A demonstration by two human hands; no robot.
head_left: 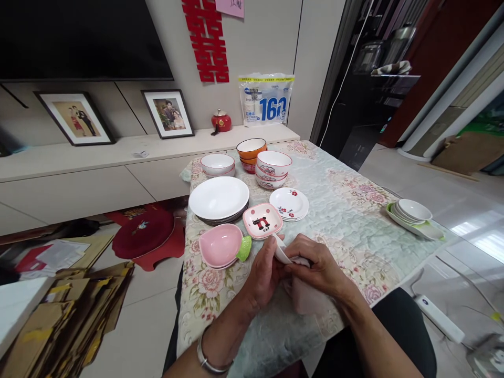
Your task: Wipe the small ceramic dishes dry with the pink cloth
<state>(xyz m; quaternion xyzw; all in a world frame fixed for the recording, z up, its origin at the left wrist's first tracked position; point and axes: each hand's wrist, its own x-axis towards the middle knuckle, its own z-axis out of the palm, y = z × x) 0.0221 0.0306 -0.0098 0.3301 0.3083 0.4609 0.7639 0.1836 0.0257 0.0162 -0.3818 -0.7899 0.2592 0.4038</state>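
Close to the near part of the table, my left hand (263,273) grips a small white dish (282,253), tilted up so that mostly its edge shows. My right hand (318,265) is closed on a pale cloth (309,298), pressed against the dish; the cloth hangs below the fingers. Just beyond my hands lie a square pink cat dish (255,216) and a pink peach-shaped dish (220,245) with a green leaf handle. Flower-patterned white plates (289,202) are stacked behind. My fingers hide much of the held dish.
Large white plates (218,197) are stacked at the left; white bowls (275,163), orange bowls (251,148) and shallower bowls (217,164) stand at the back. Small white bowls (413,210) sit on a green-edged dish (427,230) at the right edge. A red stool (145,236) stands left.
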